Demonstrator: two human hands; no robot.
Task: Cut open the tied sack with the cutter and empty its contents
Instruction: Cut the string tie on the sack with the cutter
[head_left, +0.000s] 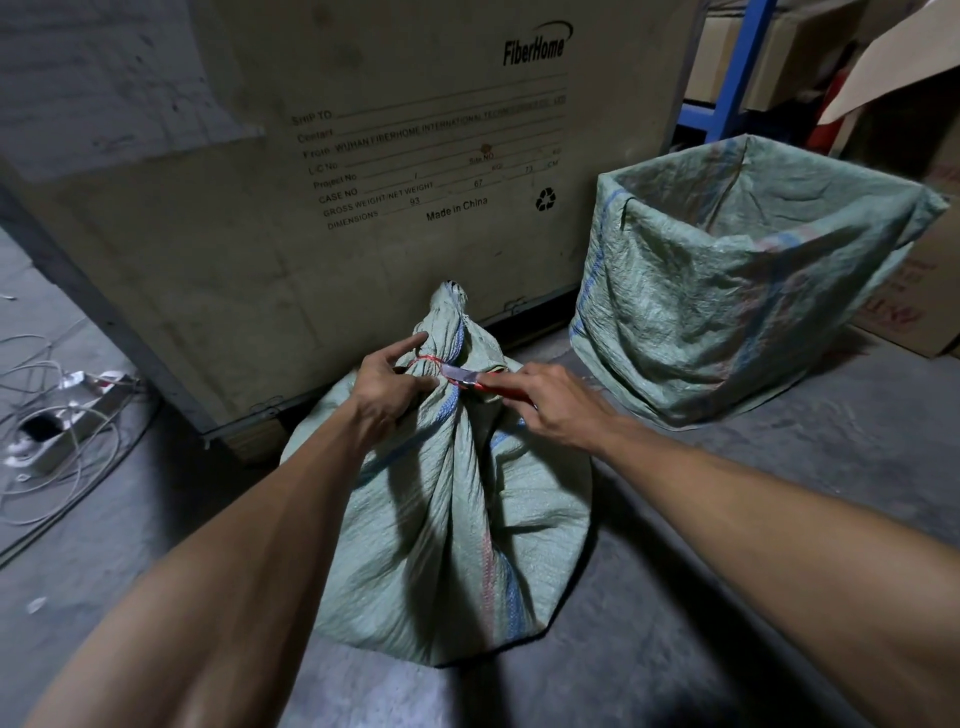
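A full green woven sack stands on the floor in front of me, its neck bunched and bound by a thin red tie. My left hand grips the gathered neck just below the tie, forefinger stretched out along the cloth. My right hand holds a red-handled cutter. Its silver blade points left and touches the neck right at the tie.
An open, empty green sack stands at the right with its mouth folded wide. A large plywood crate marked FiberHome rises directly behind the tied sack. Loose white cables and a power strip lie on the floor at left. Cardboard boxes and blue shelving are at the far right.
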